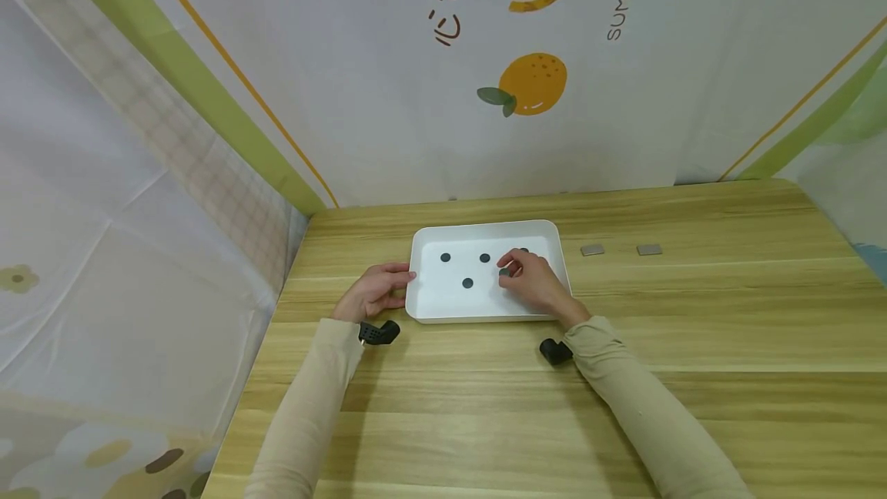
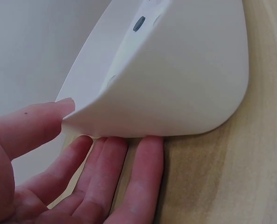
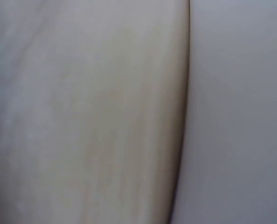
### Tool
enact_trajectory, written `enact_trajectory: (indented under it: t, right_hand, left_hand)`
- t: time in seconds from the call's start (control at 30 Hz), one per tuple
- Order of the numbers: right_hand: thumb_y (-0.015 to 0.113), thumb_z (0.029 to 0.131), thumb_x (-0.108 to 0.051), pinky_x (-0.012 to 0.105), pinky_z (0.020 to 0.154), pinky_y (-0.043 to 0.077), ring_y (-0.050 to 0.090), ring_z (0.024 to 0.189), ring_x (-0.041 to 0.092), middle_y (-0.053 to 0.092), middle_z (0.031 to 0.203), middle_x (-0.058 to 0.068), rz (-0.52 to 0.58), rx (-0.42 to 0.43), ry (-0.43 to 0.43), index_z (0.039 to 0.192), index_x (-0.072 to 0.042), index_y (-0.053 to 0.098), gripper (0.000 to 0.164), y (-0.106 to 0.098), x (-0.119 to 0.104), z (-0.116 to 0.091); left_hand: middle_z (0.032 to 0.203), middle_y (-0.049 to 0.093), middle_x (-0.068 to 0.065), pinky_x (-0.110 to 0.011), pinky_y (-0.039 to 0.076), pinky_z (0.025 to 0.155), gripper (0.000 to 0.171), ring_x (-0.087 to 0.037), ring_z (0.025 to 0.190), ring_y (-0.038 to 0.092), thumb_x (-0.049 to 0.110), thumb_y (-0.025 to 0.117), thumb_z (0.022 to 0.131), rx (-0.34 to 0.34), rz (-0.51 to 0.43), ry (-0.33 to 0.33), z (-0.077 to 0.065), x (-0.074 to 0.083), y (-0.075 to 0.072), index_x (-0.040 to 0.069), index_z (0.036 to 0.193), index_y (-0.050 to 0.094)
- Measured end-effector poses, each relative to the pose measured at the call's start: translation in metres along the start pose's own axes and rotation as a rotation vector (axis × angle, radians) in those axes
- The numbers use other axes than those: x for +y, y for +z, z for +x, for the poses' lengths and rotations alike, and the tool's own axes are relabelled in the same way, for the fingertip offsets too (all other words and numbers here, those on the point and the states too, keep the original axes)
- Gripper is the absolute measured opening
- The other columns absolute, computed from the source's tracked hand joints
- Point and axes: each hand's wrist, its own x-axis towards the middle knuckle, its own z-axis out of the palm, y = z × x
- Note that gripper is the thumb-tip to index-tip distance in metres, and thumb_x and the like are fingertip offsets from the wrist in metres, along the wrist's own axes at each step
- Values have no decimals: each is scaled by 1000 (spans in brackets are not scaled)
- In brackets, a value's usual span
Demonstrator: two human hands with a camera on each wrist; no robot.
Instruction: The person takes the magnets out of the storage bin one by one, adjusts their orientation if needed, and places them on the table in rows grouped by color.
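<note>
Dark disc, caught in a neat pinch by the right hand, thumb and forefinger curled in, tips parted only by that little round! Right over the white tray, a touch toward three o'clock from the middle; can't tell whether lifted clear or touching the tray floor. Reaching in from four o'clock, with a pale sleeve behind.

And look down inside: one loose disc between nine and ten o'clock, a second disc at twelve just off centre, a third disc toward eight, a fourth disc at two, partly hidden behind the knuckles.

Over to nine o'clock now, the left hand! Gripping the tray's end, thumb at the rim, fingertips along the foot of the outer wall, the fingers partly bent.

Out past the tray toward three o'clock, resting on the wooden surface: a grey block on the near side, another grey block farther out, apart from each other. Up at twelve, printed cloth with orange fruit and lettering.
</note>
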Motion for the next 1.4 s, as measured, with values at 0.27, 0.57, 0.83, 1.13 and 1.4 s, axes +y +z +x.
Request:
enact_trajectory:
  t: [0.27, 0.57, 0.83, 1.13, 1.4]
  right_hand:
    - [68, 86, -16, 27, 73, 43, 56, 82, 19, 64, 90, 9, 38, -18, -4, 104, -6, 67, 21, -3, 1, -2]
    - [71, 84, -10, 25, 72, 46, 59, 83, 20, 64, 94, 11, 66, -42, -8, 109, -3, 65, 27, -6, 1, -2]
    - [72, 83, -12, 25, 70, 47, 59, 82, 20, 65, 92, 11, 65, -45, -5, 108, -2, 67, 27, -8, 0, -2]
    - [73, 83, -12, 26, 71, 48, 61, 84, 20, 67, 95, 12, 67, -51, -11, 107, -2, 67, 26, -9, 0, -2]
    - [72, 84, -13, 24, 71, 47, 61, 84, 19, 68, 98, 11, 54, -47, -22, 108, -4, 67, 26, -11, -1, -3]
  left_hand:
    - [127, 52, -9, -28, 56, 75, 54, -15, 93, 60, 11, 60, 95, 14, 6, -13, 2, -1, 0, 2, 144, 38]
    - [123, 53, -8, -29, 56, 72, 53, -14, 89, 61, 9, 58, 95, 16, 1, -9, 1, -1, 1, 1, 144, 38]
    - [123, 54, -8, -29, 57, 73, 52, -14, 90, 61, 10, 58, 96, 2, 6, 3, 0, -1, 1, 1, 144, 39]
    - [125, 52, -9, -28, 56, 72, 52, -14, 90, 60, 10, 59, 96, 33, 14, -19, 1, 0, 2, 3, 143, 40]
    - [125, 52, -9, -30, 56, 73, 54, -15, 91, 60, 11, 58, 96, 26, 10, -15, 1, 0, 1, 2, 145, 37]
